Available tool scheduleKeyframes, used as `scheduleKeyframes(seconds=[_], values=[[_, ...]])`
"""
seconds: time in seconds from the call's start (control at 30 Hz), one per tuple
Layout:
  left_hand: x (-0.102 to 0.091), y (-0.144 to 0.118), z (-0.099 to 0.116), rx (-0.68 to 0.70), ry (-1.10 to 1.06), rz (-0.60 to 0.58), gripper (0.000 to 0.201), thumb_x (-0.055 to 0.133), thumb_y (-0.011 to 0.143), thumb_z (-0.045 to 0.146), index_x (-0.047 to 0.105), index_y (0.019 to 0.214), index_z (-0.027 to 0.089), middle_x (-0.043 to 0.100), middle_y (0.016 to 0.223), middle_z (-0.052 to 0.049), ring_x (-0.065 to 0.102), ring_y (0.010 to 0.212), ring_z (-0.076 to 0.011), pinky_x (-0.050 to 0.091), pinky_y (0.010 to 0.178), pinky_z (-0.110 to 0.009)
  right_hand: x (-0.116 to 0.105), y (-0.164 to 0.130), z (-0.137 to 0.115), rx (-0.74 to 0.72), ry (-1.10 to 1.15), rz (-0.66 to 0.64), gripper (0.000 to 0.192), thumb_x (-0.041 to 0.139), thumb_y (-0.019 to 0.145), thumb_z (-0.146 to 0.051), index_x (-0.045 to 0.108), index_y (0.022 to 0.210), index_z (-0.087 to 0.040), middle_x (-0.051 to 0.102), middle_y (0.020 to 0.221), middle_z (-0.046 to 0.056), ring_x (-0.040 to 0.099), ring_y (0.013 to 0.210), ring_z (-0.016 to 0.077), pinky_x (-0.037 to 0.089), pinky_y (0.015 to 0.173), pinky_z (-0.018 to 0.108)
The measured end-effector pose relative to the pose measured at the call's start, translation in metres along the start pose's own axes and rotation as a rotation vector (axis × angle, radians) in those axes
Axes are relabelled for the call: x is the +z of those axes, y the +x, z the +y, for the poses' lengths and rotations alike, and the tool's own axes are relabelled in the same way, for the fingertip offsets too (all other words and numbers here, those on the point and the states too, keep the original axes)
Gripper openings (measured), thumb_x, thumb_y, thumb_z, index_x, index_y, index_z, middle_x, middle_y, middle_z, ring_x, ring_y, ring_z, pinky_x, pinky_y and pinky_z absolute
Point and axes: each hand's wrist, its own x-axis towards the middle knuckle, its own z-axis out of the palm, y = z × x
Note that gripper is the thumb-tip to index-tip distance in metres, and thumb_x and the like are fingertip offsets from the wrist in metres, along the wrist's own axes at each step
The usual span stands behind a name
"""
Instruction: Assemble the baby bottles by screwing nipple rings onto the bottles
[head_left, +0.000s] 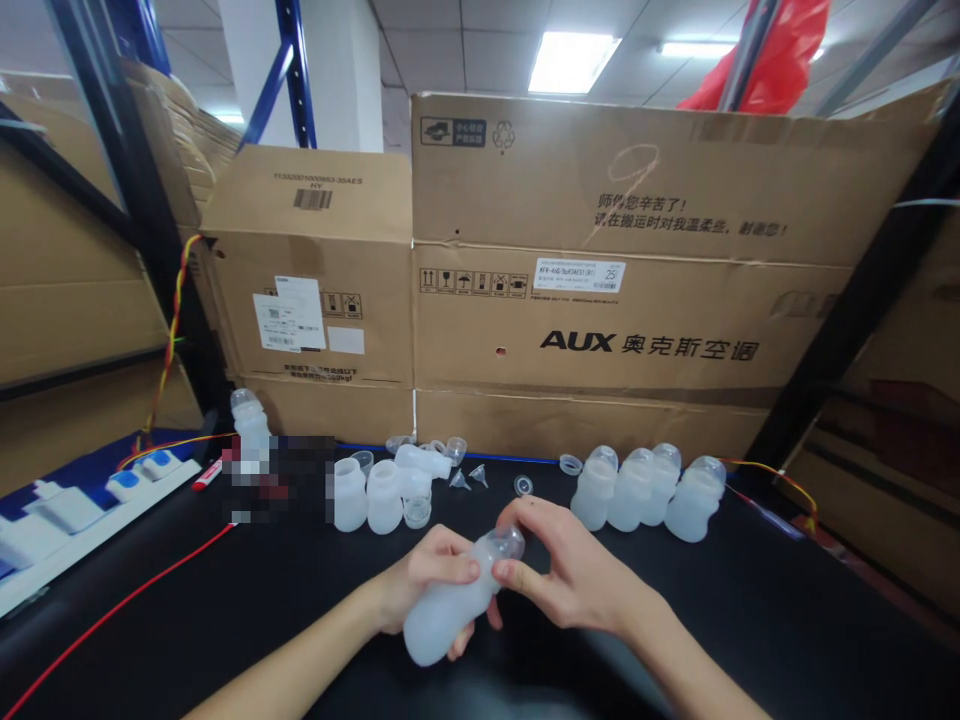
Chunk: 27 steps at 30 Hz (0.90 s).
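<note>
A frosted white baby bottle (442, 620) is held tilted over the black table, its top pointing up and to the right. My left hand (424, 575) is wrapped around its body, thumb along the near side. The fingers of my right hand (566, 565) pinch the clear domed cap (504, 545) at its top. Beyond my hands lie two small clear funnel-shaped pieces (478, 476) and a round clear ring (523, 486). Open frosted bottles (385, 500) stand to the left of these.
Several capped bottles (636, 490) stand at the right, near a loose ring (570, 464). Another capped bottle (252, 420) is at the far left. A power strip (97, 520) with plugs, a red marker (208, 475) and a red cable (135, 590) lie left. Cardboard (600, 300) walls the back.
</note>
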Motion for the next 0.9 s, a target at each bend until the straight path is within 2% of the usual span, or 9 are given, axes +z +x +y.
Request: scheduleKeyframes(seconds=[0.07,0.13,0.23,0.37,0.5,0.63,0.77,0.9], values=[[-0.004,0.000,0.001,-0.136,-0.077,-0.142,0.053,0.079,0.070,0.051,0.079,0.094,0.004,0.077,0.076,-0.017,0.066,0.043,-0.0183,0.055,0.038,-0.027,0.005,0.001,-0.003,0.010,-0.061,-0.010,0.035,0.060,0.097,-0.049,0.056,0.081,-0.018,0.061,0.072,0.002,0.051,0.070,0.0145,0.035,0.069,0.026],[-0.004,0.000,0.002,-0.177,-0.085,-0.193,0.053,0.079,0.069,0.051,0.079,0.094,0.004,0.076,0.075,-0.016,0.066,0.043,-0.0184,0.056,0.038,-0.027,0.013,0.002,-0.004,0.011,-0.094,0.018,0.043,0.055,0.097,-0.052,0.049,0.071,-0.018,0.052,0.061,0.000,0.046,0.063,0.0124,0.029,0.064,0.025],[0.003,-0.003,0.006,-0.088,0.032,-0.078,0.045,0.081,0.068,0.048,0.079,0.087,0.007,0.075,0.074,-0.013,0.064,0.044,-0.0163,0.051,0.038,-0.023,0.022,0.003,-0.002,0.049,-0.125,0.075,0.049,0.049,0.097,-0.052,0.042,0.063,-0.017,0.041,0.055,-0.002,0.038,0.057,0.0095,0.023,0.061,0.025],[0.011,-0.005,0.008,0.056,0.355,0.143,0.036,0.083,0.072,0.045,0.076,0.080,0.011,0.067,0.066,-0.004,0.059,0.048,-0.0126,0.047,0.045,-0.021,0.024,0.006,0.003,0.211,-0.175,0.062,0.052,0.047,0.099,-0.049,0.041,0.060,-0.016,0.035,0.053,-0.004,0.029,0.051,0.0075,0.018,0.058,0.026],[0.017,-0.007,0.007,0.178,0.588,0.219,0.030,0.076,0.082,0.043,0.072,0.080,0.013,0.056,0.063,0.002,0.050,0.057,-0.0103,0.040,0.057,-0.022,0.024,0.009,0.004,0.304,-0.247,0.050,0.053,0.048,0.098,-0.050,0.041,0.058,-0.016,0.031,0.052,-0.004,0.025,0.051,0.0082,0.015,0.056,0.027],[0.024,-0.008,0.007,0.295,0.839,0.309,0.018,0.071,0.087,0.033,0.073,0.082,0.016,0.056,0.065,0.003,0.043,0.059,-0.0097,0.031,0.057,-0.023,0.024,0.009,0.001,0.316,-0.289,0.080,0.055,0.047,0.098,-0.054,0.043,0.058,-0.017,0.035,0.052,-0.003,0.026,0.051,0.0089,0.014,0.057,0.027],[0.023,-0.009,0.004,0.452,1.063,0.436,0.016,0.075,0.086,0.034,0.079,0.095,0.021,0.073,0.083,-0.004,0.063,0.071,-0.0187,0.045,0.067,-0.027,0.025,0.010,-0.002,0.372,-0.339,0.117,0.059,0.045,0.099,-0.056,0.042,0.056,-0.017,0.039,0.050,0.000,0.026,0.050,0.0101,0.012,0.057,0.029],[0.015,-0.008,-0.004,0.516,1.167,0.479,0.031,0.076,0.087,0.037,0.078,0.115,0.025,0.078,0.095,-0.008,0.073,0.081,-0.0258,0.054,0.074,-0.032,0.028,0.012,-0.004,0.450,-0.342,0.125,0.060,0.045,0.099,-0.057,0.042,0.054,-0.017,0.046,0.050,0.002,0.033,0.050,0.0114,0.012,0.057,0.030]])
